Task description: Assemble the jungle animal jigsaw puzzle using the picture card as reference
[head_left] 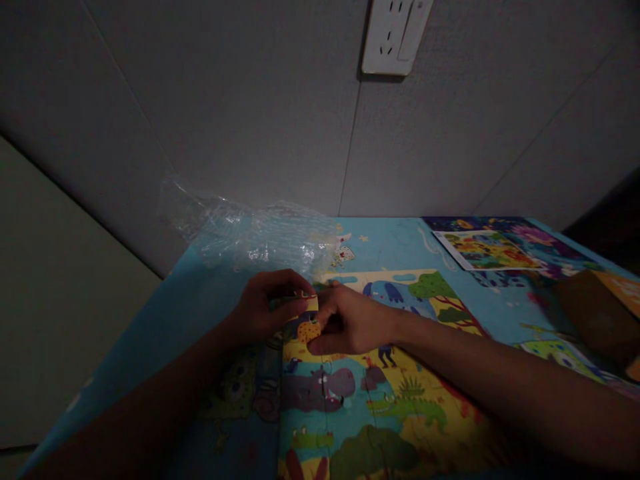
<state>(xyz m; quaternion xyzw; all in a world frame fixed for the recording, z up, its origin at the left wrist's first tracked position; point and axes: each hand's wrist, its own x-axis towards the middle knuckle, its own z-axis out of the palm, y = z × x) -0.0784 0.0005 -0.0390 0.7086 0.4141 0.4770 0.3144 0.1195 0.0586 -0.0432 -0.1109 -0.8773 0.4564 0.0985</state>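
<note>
An animal jigsaw puzzle (345,387) is lying on a blue counter (165,320), its scene's top pointing toward the wall (250,100). Above its far left part, the left hand (263,307) is pinching a puzzle piece (309,330), its long axis running up the view; the right hand's (357,320) fingers are curling beside it, their grip hard to tell. Plastic wrap (285,233) is lying beyond.

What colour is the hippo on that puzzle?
The hippo on the puzzle is purple; it shows best in the head view, the only one.
</note>
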